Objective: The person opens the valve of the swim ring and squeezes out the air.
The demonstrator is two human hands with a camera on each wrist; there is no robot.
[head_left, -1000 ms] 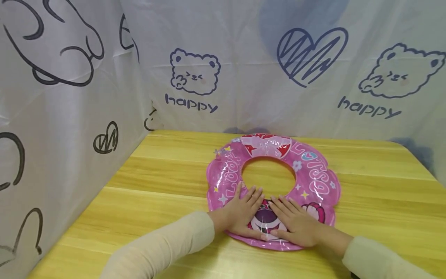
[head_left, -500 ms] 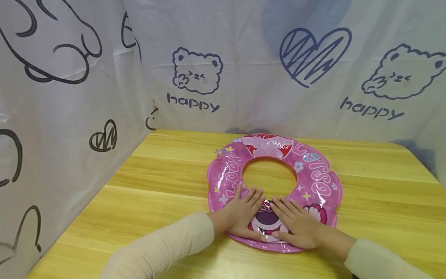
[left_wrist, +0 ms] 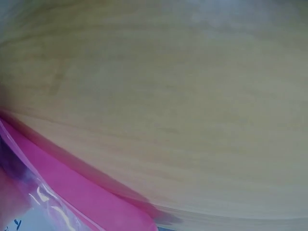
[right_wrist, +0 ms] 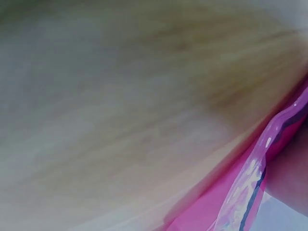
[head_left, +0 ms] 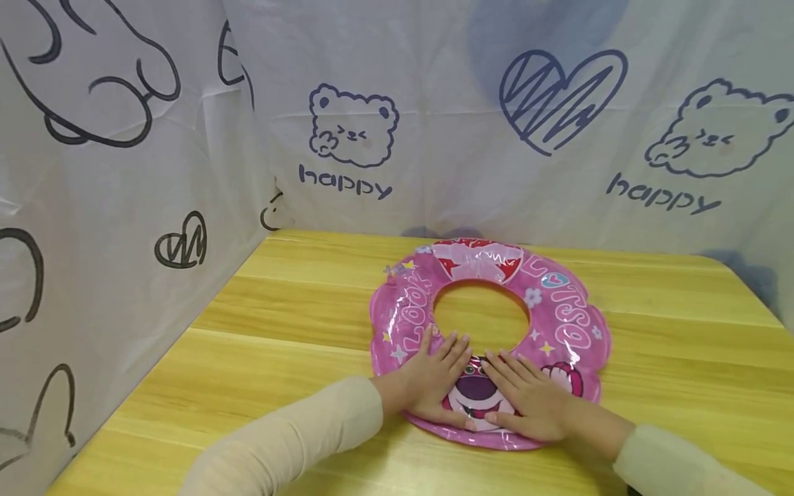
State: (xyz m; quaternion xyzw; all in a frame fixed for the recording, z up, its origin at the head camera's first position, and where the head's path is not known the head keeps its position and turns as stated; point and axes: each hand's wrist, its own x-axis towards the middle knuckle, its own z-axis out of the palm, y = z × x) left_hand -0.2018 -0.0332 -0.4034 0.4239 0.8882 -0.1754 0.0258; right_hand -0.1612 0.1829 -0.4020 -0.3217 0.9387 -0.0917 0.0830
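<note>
A pink inflatable swim ring (head_left: 561,303), printed with a bear face, stars, flowers and white letters, lies flat on the wooden table. On its near side my left hand (head_left: 431,379) rests with fingers spread over the left of the bear face. My right hand (head_left: 533,399) lies flat on the right of that face, fingers straight. The two thumbs almost meet near the ring's front edge. In the left wrist view the ring's pink edge (left_wrist: 72,187) crosses the lower left corner. The right wrist view has the ring's shiny rim (right_wrist: 250,178) at lower right.
Yellow wood-grain table (head_left: 248,358) surrounds the ring. A white cloth (head_left: 446,172) with bear, heart and "happy" drawings hangs behind the table's far edge. Another drawn-on cloth (head_left: 124,207) runs along the left side.
The view has shifted very slightly. Both hands stay flat on the swim ring, and nothing else has visibly moved.
</note>
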